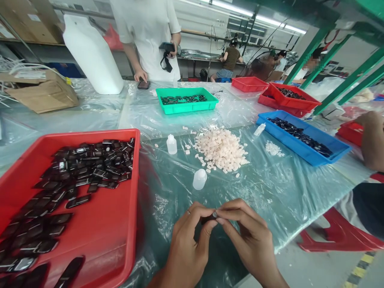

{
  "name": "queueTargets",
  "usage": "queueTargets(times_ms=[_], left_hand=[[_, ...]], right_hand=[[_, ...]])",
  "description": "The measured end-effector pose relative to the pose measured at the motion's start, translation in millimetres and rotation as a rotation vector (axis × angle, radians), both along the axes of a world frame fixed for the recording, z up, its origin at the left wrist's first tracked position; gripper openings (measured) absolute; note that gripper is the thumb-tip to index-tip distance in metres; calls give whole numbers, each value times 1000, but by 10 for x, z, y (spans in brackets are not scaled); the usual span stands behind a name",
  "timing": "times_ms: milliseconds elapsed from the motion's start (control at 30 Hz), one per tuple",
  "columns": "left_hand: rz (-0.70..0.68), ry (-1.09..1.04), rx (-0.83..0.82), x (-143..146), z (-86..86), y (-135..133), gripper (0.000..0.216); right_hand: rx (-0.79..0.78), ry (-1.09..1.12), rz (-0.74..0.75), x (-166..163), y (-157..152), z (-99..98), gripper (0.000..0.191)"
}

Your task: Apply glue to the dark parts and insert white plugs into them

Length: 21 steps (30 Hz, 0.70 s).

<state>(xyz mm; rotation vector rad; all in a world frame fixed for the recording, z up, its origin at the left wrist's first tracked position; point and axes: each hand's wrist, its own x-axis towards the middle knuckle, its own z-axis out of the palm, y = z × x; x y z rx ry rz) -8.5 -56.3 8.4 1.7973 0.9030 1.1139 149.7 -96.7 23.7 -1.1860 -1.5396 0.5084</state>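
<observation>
Above the near edge of the table, my left hand (190, 238) pinches a small dark glossy piece (207, 219), mostly hidden by the fingers. My right hand (253, 236) is closed at the other end of it, with thumb and fingertips pressed around a tiny pale bit (215, 215). Whether that bit is joined to the dark piece I cannot tell. Beyond the hands stands a small translucent bottle (199, 179), slightly tilted. Behind it lies a heap of small cream-coloured pieces (222, 150). To the left, a red tray (99, 236) holds many black glossy casings (102, 168).
A second small bottle (171, 145) stands left of the heap. Farther back are a green tray (187, 107) and a blue tray (315, 158), both with dark pieces. A person in a white shirt (150, 40) stands opposite; another person's arm (373, 138) is at right.
</observation>
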Motion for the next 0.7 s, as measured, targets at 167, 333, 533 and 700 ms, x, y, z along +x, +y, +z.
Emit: queueTargets(times_ms=[167, 333, 533, 700], left_hand=[[18, -12, -13, -5, -39, -34, 18], [49, -4, -29, 5, -42, -71, 19], [64, 32, -53, 33, -90, -51, 16], [182, 58, -79, -10, -202, -17, 12]], right_hand=[[-16, -3, -8, -33, 9, 8, 20], [-71, -26, 15, -50, -20, 17, 22], [-70, -28, 27, -43, -91, -67, 34], [47, 34, -11, -234, -80, -307, 43]])
